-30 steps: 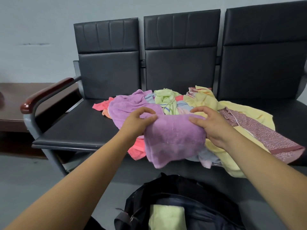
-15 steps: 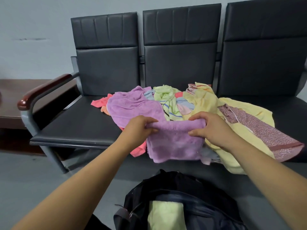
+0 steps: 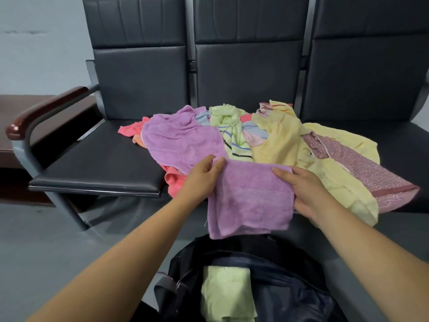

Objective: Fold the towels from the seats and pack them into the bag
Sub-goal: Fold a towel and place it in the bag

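The left hand (image 3: 204,176) and right hand (image 3: 310,194), set apart, each grip a side of the purple towel (image 3: 250,201). Bunched a second ago, it now hangs flat and folded off the seat (image 3: 99,163), above the open bag (image 3: 301,300), likely ready for packing. No writing is readable.

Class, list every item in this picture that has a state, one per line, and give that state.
purple towel: folded, held up in front of the seats
left hand: pinches its left corner
right hand: grips its right edge
bag: open
green towel: folded, inside the bag
towel pile: unfolded, heaped on the seats
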A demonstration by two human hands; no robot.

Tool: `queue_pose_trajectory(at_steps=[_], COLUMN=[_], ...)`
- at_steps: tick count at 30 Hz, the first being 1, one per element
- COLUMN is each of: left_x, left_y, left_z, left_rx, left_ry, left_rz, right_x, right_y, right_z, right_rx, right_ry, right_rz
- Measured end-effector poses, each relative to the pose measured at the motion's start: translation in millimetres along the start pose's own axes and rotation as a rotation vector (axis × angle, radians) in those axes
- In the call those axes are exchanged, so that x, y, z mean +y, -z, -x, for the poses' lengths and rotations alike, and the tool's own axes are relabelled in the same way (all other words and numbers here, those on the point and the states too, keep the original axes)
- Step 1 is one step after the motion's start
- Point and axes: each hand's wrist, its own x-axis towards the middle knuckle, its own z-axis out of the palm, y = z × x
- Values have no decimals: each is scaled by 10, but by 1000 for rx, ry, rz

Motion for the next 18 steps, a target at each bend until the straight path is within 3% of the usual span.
queue_pose_trajectory(at_steps=[10, 18], left_x=[-1224, -2164], left_y=[-910, -1677], left_z=[336, 636], left_rx=[-196, -494], left_ry=[273, 550], left_rz=[-56, -25], right_x=[1302, 2413], right_y=[673, 1379], right_z=[-128, 2], right_rx=[116, 223], right_ry=[-169, -515], right_rz=[172, 378])
